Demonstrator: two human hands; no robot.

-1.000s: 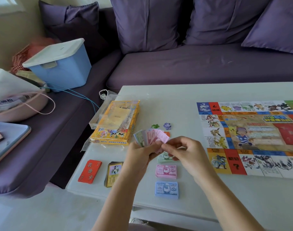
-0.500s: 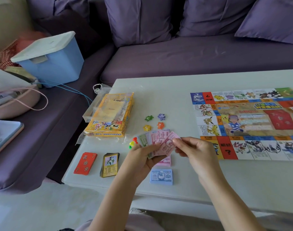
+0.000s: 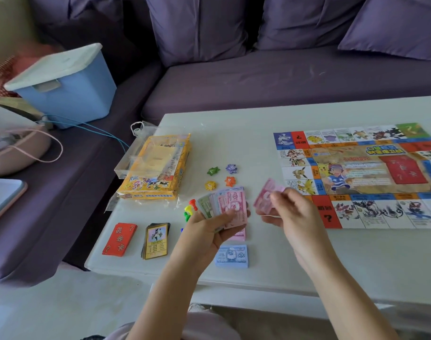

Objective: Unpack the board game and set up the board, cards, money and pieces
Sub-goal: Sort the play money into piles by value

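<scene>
Banknotes (image 3: 225,204) are sitting fanned in the left hand (image 3: 207,233), which is gripping them over the white table (image 3: 234,138). The right hand (image 3: 294,217) is pinching one blurred pink note (image 3: 265,196) just beside the fan. A blue note stack (image 3: 231,256) is lying nearer the person, a red card deck (image 3: 119,239) lying well left, the board (image 3: 356,175) to the right.

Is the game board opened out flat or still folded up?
Spread flat. The game board lies open on the table, its border squares and middle picture showing; its right end runs out of view.
</scene>
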